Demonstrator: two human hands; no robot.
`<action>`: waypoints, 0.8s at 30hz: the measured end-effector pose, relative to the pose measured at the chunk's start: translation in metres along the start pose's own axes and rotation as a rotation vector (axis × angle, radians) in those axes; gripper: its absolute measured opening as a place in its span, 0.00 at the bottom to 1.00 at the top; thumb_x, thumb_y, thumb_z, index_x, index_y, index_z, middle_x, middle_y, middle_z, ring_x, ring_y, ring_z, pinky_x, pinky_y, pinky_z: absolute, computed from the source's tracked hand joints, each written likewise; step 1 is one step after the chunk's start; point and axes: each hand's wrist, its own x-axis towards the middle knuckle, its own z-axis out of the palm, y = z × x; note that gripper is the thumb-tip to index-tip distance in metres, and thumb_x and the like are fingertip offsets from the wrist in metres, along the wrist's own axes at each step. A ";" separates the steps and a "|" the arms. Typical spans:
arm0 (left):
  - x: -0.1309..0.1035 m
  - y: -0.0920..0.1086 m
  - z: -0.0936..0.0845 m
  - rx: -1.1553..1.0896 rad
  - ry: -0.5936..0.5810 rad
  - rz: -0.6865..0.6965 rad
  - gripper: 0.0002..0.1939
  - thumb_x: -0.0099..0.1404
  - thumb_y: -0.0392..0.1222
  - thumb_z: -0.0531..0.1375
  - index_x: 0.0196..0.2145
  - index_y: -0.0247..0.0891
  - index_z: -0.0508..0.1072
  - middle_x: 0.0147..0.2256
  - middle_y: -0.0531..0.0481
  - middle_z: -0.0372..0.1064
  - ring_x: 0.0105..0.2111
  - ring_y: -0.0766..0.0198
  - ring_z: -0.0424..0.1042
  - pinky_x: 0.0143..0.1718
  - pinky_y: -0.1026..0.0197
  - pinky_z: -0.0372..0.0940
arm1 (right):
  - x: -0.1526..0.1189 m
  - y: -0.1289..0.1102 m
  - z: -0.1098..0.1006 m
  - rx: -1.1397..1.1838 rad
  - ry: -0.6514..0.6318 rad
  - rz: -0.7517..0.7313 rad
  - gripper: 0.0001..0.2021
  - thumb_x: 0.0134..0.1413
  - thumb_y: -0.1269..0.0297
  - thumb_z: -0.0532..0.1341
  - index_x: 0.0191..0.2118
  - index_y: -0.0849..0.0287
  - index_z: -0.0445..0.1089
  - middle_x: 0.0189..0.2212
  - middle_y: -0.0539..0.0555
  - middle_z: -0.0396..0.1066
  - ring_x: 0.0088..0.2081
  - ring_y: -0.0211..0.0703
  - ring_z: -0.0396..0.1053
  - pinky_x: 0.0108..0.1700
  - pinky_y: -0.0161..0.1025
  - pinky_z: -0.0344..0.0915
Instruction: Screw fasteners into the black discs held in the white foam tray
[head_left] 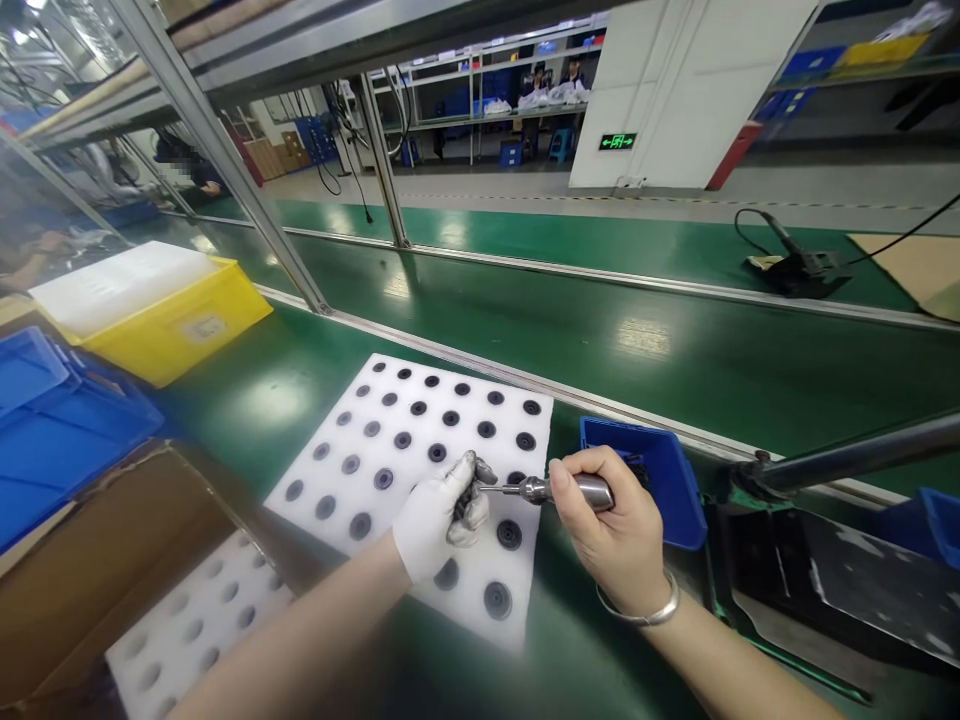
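Note:
My right hand (pixel 619 530), bare with a bangle at the wrist, is wrapped round the handle of a screwdriver (pixel 536 489). Its thin shaft points left toward my left hand (pixel 442 515). That hand wears a white glove with grey, dirty fingertips, and its fingers are closed on a small dark part (pixel 463 497), mostly hidden by the glove. The screwdriver tip meets the part at the fingers; exact contact is hidden. Beneath both hands lies a white foam tray (pixel 420 470) with rows of round black parts (pixel 509 535) in it.
A blue bin (pixel 686 505) with dark pieces stands right of the tray. At left are a yellow bin (pixel 202 330) holding white foam, a blue crate (pixel 82 410) and a cardboard box (pixel 142 530). A metal rail (pixel 480 360) runs behind the tray. A co-worker's hand (pixel 45 245) shows far left.

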 end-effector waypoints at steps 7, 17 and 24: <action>-0.001 -0.003 0.002 0.061 -0.010 0.017 0.19 0.71 0.53 0.44 0.34 0.36 0.63 0.14 0.57 0.55 0.10 0.74 0.43 0.14 0.66 0.38 | -0.005 0.006 0.008 -0.012 -0.009 -0.040 0.05 0.59 0.67 0.60 0.32 0.57 0.63 0.22 0.45 0.64 0.20 0.31 0.59 0.23 0.31 0.57; -0.004 -0.004 0.007 0.158 -0.050 0.031 0.21 0.68 0.58 0.48 0.29 0.37 0.61 0.16 0.56 0.56 0.11 0.75 0.44 0.15 0.67 0.39 | -0.014 0.009 0.015 0.090 -0.051 0.209 0.08 0.58 0.59 0.60 0.31 0.56 0.64 0.21 0.47 0.62 0.21 0.36 0.58 0.23 0.34 0.57; -0.010 0.004 0.015 0.101 0.007 -0.016 0.25 0.65 0.62 0.49 0.26 0.34 0.62 0.19 0.54 0.57 0.14 0.76 0.48 0.16 0.67 0.40 | -0.015 0.017 0.023 0.732 -0.064 0.790 0.16 0.57 0.50 0.60 0.30 0.56 0.57 0.16 0.44 0.58 0.16 0.31 0.47 0.14 0.27 0.45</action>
